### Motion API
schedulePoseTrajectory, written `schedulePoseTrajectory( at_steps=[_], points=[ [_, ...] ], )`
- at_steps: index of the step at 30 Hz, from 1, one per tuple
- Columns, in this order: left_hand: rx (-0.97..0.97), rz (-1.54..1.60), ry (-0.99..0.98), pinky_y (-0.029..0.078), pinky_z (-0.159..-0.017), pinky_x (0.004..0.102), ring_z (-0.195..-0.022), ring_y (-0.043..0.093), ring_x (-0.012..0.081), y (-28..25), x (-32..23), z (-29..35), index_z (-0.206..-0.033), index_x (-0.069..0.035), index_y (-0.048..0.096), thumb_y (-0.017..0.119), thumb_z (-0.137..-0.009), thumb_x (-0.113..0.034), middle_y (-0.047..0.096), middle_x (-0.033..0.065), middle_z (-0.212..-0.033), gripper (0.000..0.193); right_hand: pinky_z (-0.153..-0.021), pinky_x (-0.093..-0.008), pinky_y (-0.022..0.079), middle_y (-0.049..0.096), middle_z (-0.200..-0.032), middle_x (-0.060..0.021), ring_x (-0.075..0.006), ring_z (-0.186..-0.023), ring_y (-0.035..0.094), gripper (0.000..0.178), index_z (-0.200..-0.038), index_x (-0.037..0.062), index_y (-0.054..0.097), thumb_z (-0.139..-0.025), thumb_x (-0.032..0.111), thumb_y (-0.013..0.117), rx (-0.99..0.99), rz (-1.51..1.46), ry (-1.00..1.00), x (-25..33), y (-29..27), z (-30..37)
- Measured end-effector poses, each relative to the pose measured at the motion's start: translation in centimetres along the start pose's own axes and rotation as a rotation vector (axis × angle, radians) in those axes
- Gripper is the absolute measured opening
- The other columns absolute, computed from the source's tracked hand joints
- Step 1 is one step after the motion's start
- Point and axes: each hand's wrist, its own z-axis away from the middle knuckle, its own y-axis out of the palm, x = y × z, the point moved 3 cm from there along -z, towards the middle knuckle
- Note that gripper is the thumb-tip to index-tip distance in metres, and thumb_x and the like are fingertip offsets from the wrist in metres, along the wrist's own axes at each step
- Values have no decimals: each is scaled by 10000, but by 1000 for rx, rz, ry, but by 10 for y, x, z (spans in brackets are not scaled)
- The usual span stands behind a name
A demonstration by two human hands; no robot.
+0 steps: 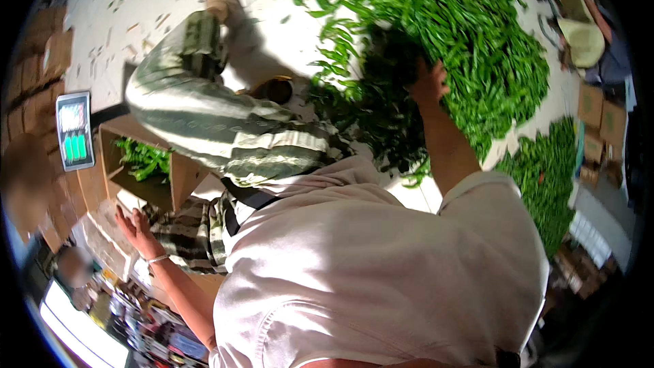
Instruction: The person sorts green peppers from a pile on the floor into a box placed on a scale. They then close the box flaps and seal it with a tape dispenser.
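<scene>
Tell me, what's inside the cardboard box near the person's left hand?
Inside the box near the left hand, a clump of long green peppers shows. They cover what lies beneath them, so I can't tell how deep they go.

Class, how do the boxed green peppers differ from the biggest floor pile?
The boxed peppers show as a small batch; the biggest floor pile is far larger. A cardboard box encloses the boxed peppers, while the biggest floor pile spreads loosely. Both are bright green.
</scene>
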Motion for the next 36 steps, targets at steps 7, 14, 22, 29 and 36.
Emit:
schedulePoseTrajectory(
  at_steps=[7, 14, 22, 29, 36],
  points=[
    [-183, -138, 164, 135, -1123, 359, -1404, 168, 272, -33, 6, -1, -1370, -50, 417, 618, -868, -164, 228, 188, -1496, 553, -882, -510, 445, 384, -1387, -177, -372, -1195, 441, 894, -1370, 254, 417, -602, 533, 780, -30, -40, -146, -32, 60, -74],
    [-388, -455, 264, 346, -1031, 371, -1314, 352, 321, -41, -17, 16, -1320, -71, 476, 629, -841, -111, 272, 222, -1462, 505, -759, -520, 480, 470, -1245, -172, -405, -955, 552, 465, -1139, 134, 604, -759, 390, 683, -182, -124, -290, -35, 64, -66],
    [-516, -405, 343, 335, -1040, 369, -1329, 345, 286, -57, -2, 29, -1330, -104, 474, 612, -855, -120, 302, 158, -1470, 495, -830, -517, 469, 411, -1358, -232, -418, -1096, 521, 504, -1175, 136, 610, -747, 367, 744, -537, -440, -284, 10, -66, -12],
    [-667, -348, 392, 323, -1046, 359, -1343, 321, 295, -65, -4, 41, -1374, -86, 407, 580, -862, -109, 303, 158, -1468, 541, -944, -428, 413, 582, -1140, -157, -309, -1047, 555, 386, -1079, 62, 646, -782, 290, 742, -631, -1130, -641, 126, -291, 88],
    [-752, -430, 426, 325, -1051, 378, -1319, 340, 335, -69, 5, 50, -1389, -68, 363, 558, -850, -98, 312, 185, -1452, 574, -815, -279, 456, 605, -1032, -78, -154, -926, 565, 277, -970, 59, 674, -752, 192, 780, -400, -1454, -1490, 257, -399, 293]
  ],
)
